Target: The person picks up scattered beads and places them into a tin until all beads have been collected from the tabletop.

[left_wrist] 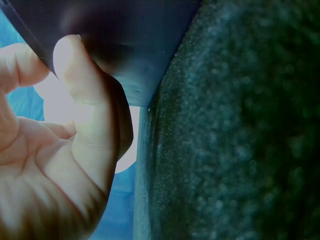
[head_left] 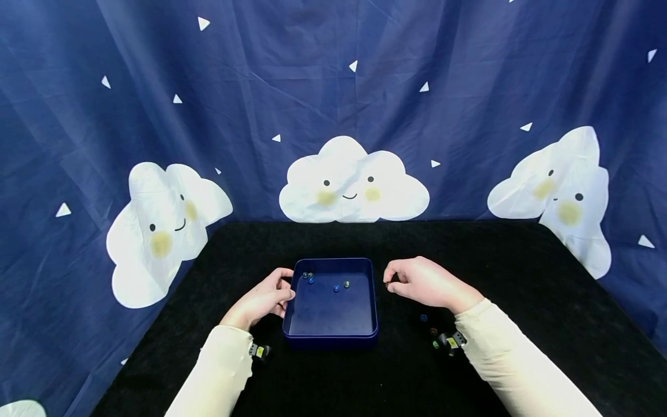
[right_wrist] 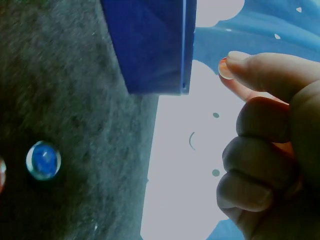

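Observation:
A dark blue square tray [head_left: 333,318] stands on the black cloth with several small glass marbles in it, among them a blue marble [head_left: 336,288] and a yellowish one [head_left: 347,284]. My left hand [head_left: 267,296] grips the tray's left side, thumb at the rim and a finger against the outer wall [left_wrist: 135,55]. To the right of the tray, my right hand [head_left: 424,282] pinches a clear marble with some orange [right_wrist: 225,70] between thumb and index finger. Its other fingers are curled into the palm. In the right wrist view this marble is held above the cloth.
More marbles lie on the cloth by my right wrist: a blue one [head_left: 424,318], a reddish one [head_left: 433,331] and a green one [head_left: 436,344]. A blue curtain [head_left: 250,104] with white clouds hangs behind the black-covered table [head_left: 333,382].

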Motion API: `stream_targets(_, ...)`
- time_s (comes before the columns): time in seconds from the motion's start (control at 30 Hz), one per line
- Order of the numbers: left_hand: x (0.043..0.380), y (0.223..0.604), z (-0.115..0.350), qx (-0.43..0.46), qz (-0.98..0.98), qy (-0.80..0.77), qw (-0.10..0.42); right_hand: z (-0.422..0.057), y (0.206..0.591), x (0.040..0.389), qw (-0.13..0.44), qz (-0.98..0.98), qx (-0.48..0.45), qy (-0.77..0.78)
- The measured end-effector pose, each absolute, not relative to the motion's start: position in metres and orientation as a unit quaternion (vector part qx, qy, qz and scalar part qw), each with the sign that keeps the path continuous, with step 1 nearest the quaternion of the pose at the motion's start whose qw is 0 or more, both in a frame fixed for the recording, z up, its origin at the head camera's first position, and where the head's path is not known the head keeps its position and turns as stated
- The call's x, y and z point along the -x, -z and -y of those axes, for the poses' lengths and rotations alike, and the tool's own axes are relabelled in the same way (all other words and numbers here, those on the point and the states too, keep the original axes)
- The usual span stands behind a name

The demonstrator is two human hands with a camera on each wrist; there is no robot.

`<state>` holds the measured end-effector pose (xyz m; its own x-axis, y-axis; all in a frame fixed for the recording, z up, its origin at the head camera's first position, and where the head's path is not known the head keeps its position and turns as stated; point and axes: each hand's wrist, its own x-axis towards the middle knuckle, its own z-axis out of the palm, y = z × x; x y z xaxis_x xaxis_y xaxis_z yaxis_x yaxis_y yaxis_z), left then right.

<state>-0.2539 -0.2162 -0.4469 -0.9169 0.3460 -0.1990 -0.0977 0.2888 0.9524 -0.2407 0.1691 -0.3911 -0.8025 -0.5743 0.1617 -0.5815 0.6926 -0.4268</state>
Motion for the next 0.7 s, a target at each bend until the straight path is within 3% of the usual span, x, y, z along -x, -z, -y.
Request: stream_targets(0.7,0.253,0.445,0.216,-0.084,-0.784,-0.585,0.189,-0.133,0.389,0.247,0.001,0.913,-0.337,-0.230)
